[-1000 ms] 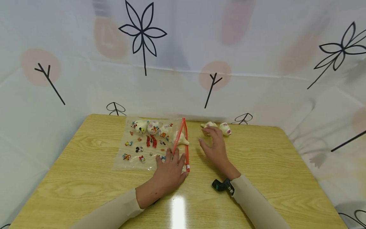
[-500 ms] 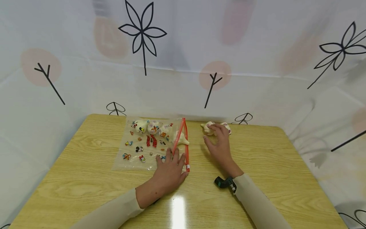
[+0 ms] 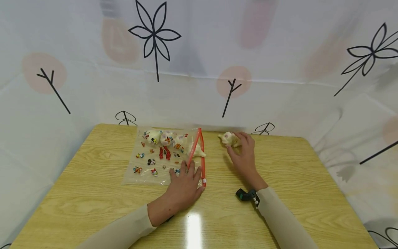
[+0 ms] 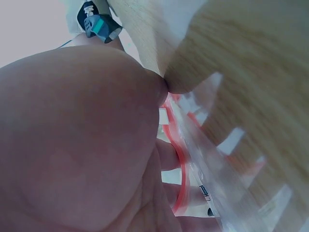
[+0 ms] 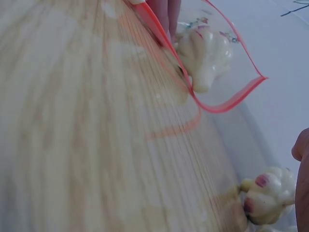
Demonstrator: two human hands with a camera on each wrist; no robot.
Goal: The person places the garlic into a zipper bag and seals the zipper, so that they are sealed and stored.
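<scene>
A clear printed zip bag with a red slider opening lies at the left of the table, several garlic bulbs inside it. One bulb sits at the bag's mouth, its stem poking outward. My left hand rests on the bag near the opening, fingers spread straight. Farther right, my right hand curls its fingers round a garlic bulb, which they mostly hide. Another garlic bulb lies just left of those fingers; the right wrist view shows this bulb near a finger at the edge.
The wooden table has a patterned cloth backdrop close behind its back edge. In the right wrist view the red zip strip stands raised in a loop. A dark camera mount sits on the right wrist.
My right hand has shifted right, from over the left loose bulb onto the right one, its fingers curling in. My left hand and the bag have stayed in place.
</scene>
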